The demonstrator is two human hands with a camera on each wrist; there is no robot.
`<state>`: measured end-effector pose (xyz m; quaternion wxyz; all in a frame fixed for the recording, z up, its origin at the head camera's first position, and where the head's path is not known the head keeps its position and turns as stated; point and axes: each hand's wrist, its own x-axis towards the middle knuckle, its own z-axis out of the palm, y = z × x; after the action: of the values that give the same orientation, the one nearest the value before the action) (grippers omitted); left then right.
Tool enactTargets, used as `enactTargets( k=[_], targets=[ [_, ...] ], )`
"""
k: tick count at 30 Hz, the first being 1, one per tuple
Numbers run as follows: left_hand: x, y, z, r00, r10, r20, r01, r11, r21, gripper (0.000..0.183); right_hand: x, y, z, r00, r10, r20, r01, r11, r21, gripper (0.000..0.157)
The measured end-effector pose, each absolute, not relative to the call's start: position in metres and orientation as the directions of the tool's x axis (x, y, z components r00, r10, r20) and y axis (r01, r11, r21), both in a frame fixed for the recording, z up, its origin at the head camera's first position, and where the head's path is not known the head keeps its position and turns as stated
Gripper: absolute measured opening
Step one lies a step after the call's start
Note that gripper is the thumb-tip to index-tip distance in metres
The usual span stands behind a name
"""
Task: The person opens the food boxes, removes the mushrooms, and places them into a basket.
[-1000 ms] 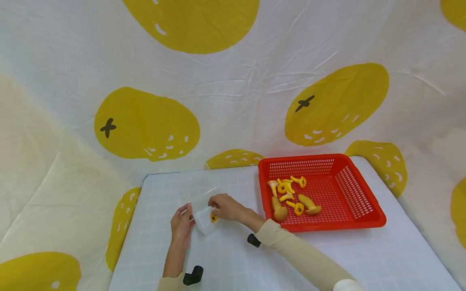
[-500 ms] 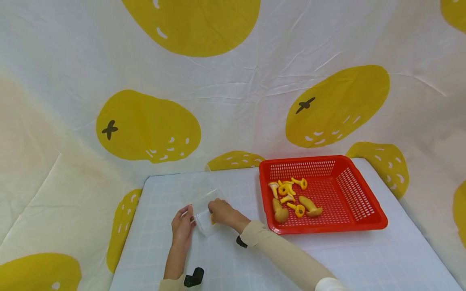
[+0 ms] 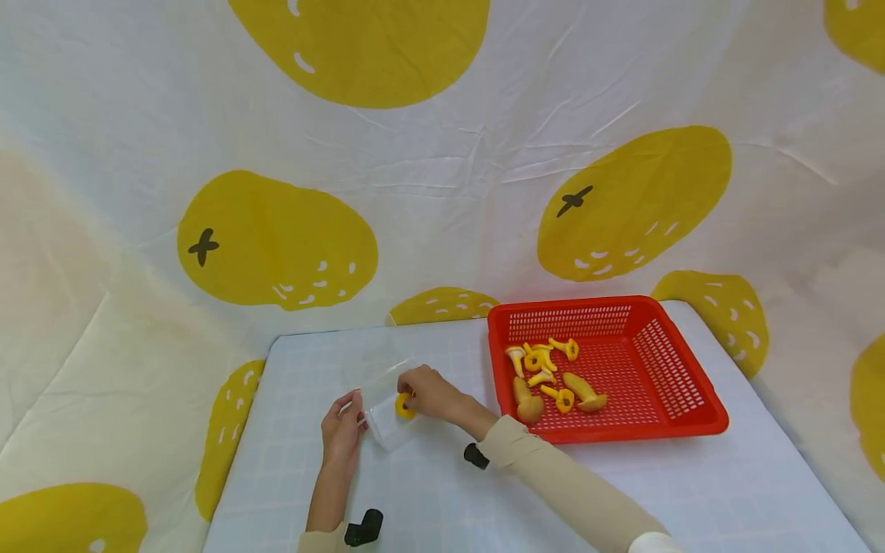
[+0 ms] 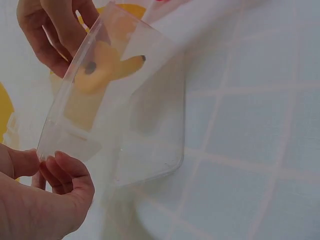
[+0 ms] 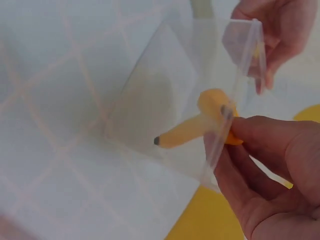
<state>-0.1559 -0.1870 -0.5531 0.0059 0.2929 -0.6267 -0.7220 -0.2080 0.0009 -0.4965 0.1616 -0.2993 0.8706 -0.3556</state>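
Observation:
My left hand [image 3: 341,434] pinches the rim of a clear plastic container [image 4: 155,125] between thumb and fingers. The container's open mouth tilts toward my right hand [image 3: 434,393]. Between thumb and fingertips, that hand holds a yellow chanterelle-like mushroom [image 5: 185,131] by its cap. In the right wrist view the stem, with a dark tip, points into the container, and the cap is at the mouth. The fingertips are partly seen through the clear wall. From the head view, only the round yellow cap shows beside my right fingers.
A red perforated basket [image 3: 681,415] stands to the right on the pale checked table [image 3: 276,476]. Several small yellow mushrooms [image 3: 542,378] and two larger brown ones [image 3: 584,392] lie in its left half. A patterned cloth [image 3: 442,230] hangs behind the table.
Half a second ago my right hand was turned so that it mostly hid the mushroom. Now it has turned back and the yellow cap shows plainly. My left hand has kept its hold on the container.

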Motion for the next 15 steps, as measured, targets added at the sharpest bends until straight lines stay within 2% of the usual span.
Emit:
enactTargets(
  k=[5, 15],
  targets=[
    [-0.155, -0.187, -0.555, -0.835, -0.374, -0.404, -0.35, -0.206, 0.914, 0.049, -0.21, 0.016, -0.488, -0.765, -0.644, -0.003, -0.417, 0.499, -0.76, 0.014],
    [-0.152, -0.188, -0.552, -0.855, -0.357, -0.377, -0.314, -0.222, 0.923, 0.047, -0.215, 0.048, -0.471, -0.808, -0.589, 0.002, -0.322, 0.44, -0.838, 0.019]
  ],
)
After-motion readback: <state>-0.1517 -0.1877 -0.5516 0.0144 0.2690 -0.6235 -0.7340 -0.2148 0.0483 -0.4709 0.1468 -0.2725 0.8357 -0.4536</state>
